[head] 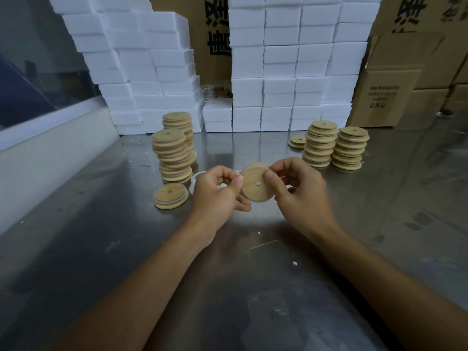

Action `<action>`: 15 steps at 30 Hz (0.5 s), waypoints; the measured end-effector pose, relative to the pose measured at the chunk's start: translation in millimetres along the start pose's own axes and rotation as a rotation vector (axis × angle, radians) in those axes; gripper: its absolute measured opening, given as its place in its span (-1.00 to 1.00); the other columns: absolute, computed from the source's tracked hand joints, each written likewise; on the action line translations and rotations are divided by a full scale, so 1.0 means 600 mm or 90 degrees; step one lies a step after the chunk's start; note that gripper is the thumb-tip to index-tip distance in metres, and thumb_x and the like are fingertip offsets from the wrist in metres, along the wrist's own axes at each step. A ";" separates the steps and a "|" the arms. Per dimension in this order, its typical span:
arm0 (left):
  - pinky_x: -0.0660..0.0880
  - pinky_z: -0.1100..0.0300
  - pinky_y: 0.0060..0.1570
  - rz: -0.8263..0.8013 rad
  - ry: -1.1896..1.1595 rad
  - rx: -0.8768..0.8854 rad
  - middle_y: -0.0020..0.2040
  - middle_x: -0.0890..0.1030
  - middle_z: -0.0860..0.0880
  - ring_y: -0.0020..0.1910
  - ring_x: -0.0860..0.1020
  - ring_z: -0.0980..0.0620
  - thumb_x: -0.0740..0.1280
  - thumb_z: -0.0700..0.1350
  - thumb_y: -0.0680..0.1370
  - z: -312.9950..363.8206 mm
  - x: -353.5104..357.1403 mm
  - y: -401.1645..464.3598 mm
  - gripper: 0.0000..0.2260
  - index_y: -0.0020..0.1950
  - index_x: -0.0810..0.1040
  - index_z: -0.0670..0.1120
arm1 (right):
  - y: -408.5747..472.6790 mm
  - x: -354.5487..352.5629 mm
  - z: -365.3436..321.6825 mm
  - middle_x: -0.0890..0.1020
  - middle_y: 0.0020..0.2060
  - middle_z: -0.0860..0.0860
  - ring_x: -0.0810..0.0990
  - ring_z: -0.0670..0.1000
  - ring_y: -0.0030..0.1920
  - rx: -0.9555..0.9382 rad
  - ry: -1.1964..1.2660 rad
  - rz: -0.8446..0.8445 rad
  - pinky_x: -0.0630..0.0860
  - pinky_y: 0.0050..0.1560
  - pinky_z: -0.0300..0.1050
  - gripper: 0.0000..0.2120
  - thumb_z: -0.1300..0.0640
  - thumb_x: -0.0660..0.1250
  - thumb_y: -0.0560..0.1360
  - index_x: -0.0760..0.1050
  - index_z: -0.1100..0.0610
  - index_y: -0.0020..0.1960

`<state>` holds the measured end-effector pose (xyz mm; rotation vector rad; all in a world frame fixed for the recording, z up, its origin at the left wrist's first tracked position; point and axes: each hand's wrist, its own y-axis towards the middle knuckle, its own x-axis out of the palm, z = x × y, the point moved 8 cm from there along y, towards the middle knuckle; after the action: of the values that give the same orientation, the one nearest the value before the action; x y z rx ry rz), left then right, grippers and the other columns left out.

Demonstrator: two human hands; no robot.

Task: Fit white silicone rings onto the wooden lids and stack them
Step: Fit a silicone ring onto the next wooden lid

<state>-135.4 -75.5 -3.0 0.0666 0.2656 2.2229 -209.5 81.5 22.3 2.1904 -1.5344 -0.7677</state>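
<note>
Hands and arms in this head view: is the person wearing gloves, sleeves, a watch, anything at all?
Nothing visible. The left hand and right hand are bare, without gloves or rings that show. Both forearms are uncovered right down to the picture's edge: no sleeves, watch or bracelet in view.

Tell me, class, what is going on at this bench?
A person holds one wooden lid between both hands, left hand and right hand, apparently working a white ring round its edge. Lid stacks stand on the left of the metal table and more stacks on the right. White foam boxes fill the back.
</note>
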 end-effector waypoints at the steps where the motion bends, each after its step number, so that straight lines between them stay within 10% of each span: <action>1: 0.58 0.18 -0.41 0.004 -0.036 -0.029 -0.35 0.59 -0.13 -0.47 0.61 -0.01 0.31 -0.29 0.60 -0.006 0.000 -0.001 -0.88 -0.14 0.51 -0.21 | 0.000 0.001 0.002 0.65 -0.22 -0.12 0.63 -0.13 -0.22 0.013 0.010 0.000 0.60 -0.25 -0.12 -0.89 0.15 0.42 0.53 0.52 -0.02 -0.09; 7: 0.59 0.23 -0.39 0.010 -0.220 -0.150 -0.42 0.64 -0.12 -0.37 0.68 -0.10 0.26 -0.31 0.61 -0.021 0.007 -0.002 -0.90 -0.08 0.49 -0.29 | -0.001 0.004 0.013 0.66 -0.19 -0.03 0.68 -0.03 -0.22 0.081 0.051 0.002 0.64 -0.19 0.07 -0.91 0.13 0.44 0.51 0.52 0.05 -0.08; 15: 0.53 0.24 -0.49 0.076 -0.212 -0.146 -0.44 0.53 -0.09 -0.46 0.64 -0.07 0.29 -0.31 0.59 -0.017 -0.024 0.006 -0.92 -0.11 0.50 -0.27 | -0.007 0.020 0.014 0.67 -0.25 0.01 0.67 -0.03 -0.31 0.084 -0.006 -0.085 0.56 -0.33 -0.19 -0.91 0.16 0.44 0.52 0.60 0.18 -0.10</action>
<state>-131.0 -90.6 -11.5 0.3303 -0.1800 2.3016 -208.3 72.1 10.3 2.4083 -1.4943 -0.7374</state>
